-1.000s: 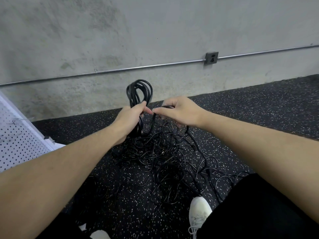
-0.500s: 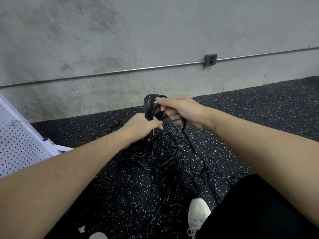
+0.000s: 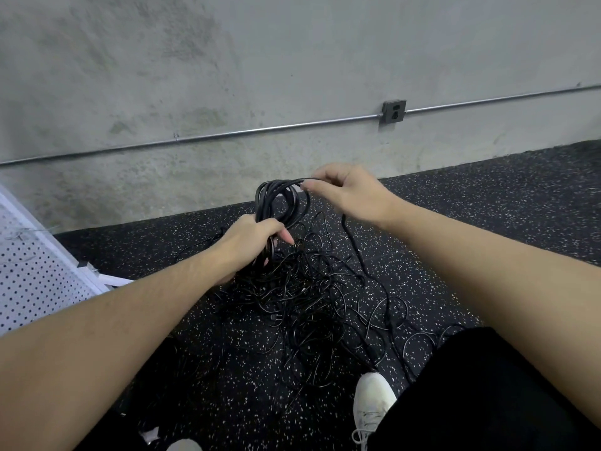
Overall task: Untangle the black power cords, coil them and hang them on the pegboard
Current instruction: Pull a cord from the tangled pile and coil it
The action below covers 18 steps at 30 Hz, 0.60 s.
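Observation:
My left hand [image 3: 252,239] is closed around the bottom of a coil of black power cord [image 3: 270,198] that stands upright above the floor. My right hand [image 3: 348,190] pinches a strand of the same cord at the top right of the coil; the loose end runs down from it to the floor. Below both hands lies a tangled pile of black cords [image 3: 312,304] on the speckled floor. The white pegboard [image 3: 35,278] leans at the left edge of the view, with thin wire hooks on it.
A concrete wall carries a metal conduit [image 3: 227,135] and a grey outlet box [image 3: 393,111]. The black speckled rubber floor [image 3: 487,222] stretches to the right. My white shoe [image 3: 372,402] and black-clad leg [image 3: 481,395] are at the bottom right, next to the pile.
My right hand has risen and laid another strand over the top of the coil. The left hand has kept its hold on the coil's base while shifting slightly right.

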Each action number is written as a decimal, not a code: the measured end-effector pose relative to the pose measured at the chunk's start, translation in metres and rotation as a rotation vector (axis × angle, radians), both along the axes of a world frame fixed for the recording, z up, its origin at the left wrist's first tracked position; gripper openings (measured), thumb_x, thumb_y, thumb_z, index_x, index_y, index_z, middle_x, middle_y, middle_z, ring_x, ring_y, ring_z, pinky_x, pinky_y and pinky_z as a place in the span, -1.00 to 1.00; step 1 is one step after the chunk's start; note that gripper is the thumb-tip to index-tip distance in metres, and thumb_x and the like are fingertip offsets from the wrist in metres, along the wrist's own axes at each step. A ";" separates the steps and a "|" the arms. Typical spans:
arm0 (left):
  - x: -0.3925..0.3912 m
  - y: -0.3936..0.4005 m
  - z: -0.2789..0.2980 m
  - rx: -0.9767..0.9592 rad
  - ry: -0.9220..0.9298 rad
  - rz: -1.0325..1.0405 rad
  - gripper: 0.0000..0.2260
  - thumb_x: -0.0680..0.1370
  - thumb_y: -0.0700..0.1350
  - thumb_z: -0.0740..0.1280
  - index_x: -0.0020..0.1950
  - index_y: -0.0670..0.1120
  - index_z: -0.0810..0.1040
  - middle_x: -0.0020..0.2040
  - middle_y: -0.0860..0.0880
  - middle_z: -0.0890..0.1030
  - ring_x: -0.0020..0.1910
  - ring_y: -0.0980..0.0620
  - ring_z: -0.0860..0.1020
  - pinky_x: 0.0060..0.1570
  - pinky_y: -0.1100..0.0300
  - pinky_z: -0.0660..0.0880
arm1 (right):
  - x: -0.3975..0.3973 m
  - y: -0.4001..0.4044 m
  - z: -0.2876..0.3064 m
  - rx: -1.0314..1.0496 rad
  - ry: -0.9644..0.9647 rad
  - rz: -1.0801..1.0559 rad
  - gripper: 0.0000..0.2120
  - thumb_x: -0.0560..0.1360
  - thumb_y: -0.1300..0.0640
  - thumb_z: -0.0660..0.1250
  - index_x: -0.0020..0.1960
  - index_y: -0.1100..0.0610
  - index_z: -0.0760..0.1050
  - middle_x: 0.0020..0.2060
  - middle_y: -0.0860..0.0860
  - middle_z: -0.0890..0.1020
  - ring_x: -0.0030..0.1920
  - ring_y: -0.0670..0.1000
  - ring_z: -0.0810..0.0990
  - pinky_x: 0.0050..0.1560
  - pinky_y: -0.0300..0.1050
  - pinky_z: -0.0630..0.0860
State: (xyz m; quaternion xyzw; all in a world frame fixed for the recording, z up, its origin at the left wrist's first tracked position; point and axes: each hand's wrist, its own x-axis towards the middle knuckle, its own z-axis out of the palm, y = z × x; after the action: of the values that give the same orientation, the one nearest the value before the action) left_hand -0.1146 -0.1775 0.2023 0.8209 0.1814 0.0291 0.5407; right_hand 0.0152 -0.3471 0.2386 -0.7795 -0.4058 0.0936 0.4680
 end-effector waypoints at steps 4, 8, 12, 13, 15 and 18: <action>-0.004 0.000 0.001 -0.002 -0.048 -0.069 -0.68 0.48 -0.01 0.31 -0.11 -0.28 0.65 -0.26 -0.13 0.46 -0.44 0.04 0.37 -0.39 0.19 0.38 | 0.002 0.003 -0.005 0.113 -0.012 -0.064 -0.91 0.58 0.02 0.42 0.03 0.01 0.65 -0.17 -0.17 0.60 -0.25 -0.30 0.49 -0.06 -0.34 0.43; -0.003 -0.010 0.004 0.083 -0.168 -0.165 -0.70 0.49 -0.01 0.22 -0.17 -0.13 0.70 -0.31 -0.01 0.53 -0.32 0.00 0.46 -0.30 0.18 0.44 | -0.005 0.015 -0.005 0.299 0.097 -0.135 -0.97 0.54 0.06 0.46 -0.07 -0.01 0.63 0.04 -0.07 0.57 -0.05 -0.27 0.54 0.20 -0.25 0.49; 0.001 -0.014 0.004 0.144 -0.261 -0.175 -0.70 0.50 -0.05 0.19 -0.18 -0.09 0.70 -0.30 0.10 0.58 -0.29 0.14 0.50 -0.20 0.17 0.42 | -0.018 0.026 -0.006 0.489 0.434 -0.105 -0.78 0.55 0.10 0.46 0.13 0.07 0.47 -0.06 0.02 0.66 -0.10 0.06 0.65 -0.07 0.20 0.61; 0.000 -0.014 0.003 0.162 -0.275 -0.192 -0.71 0.50 -0.06 0.19 -0.18 -0.10 0.70 -0.28 0.13 0.58 -0.29 0.20 0.50 -0.17 0.16 0.39 | -0.019 0.027 -0.005 0.505 0.524 -0.099 -0.66 0.54 0.09 0.48 0.20 0.05 0.39 -0.05 0.04 0.66 -0.10 0.08 0.67 -0.12 0.13 0.61; -0.002 -0.013 0.004 0.164 -0.278 -0.235 -0.73 0.49 -0.08 0.20 -0.21 -0.08 0.68 -0.16 0.17 0.62 -0.30 0.26 0.53 -0.15 0.15 0.37 | -0.020 0.028 -0.005 0.490 0.655 -0.085 -0.52 0.52 0.06 0.50 0.30 0.02 0.31 -0.09 0.07 0.68 -0.14 0.08 0.68 -0.14 0.03 0.60; -0.005 -0.012 0.003 0.146 -0.275 -0.283 -0.77 0.48 -0.10 0.20 -0.25 -0.04 0.64 -0.08 0.14 0.66 -0.21 0.26 0.59 -0.03 0.08 0.40 | -0.022 0.031 -0.001 0.509 0.766 -0.058 -0.57 0.53 0.10 0.48 0.32 0.10 0.41 -0.27 0.04 0.57 -0.37 0.01 0.60 -0.24 -0.01 0.59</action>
State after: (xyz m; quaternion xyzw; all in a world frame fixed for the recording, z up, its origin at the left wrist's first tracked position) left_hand -0.1191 -0.1896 0.2052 0.8636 -0.0140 0.0779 0.4980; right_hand -0.0070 -0.3162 0.2374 -0.5598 -0.1919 0.2591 0.7633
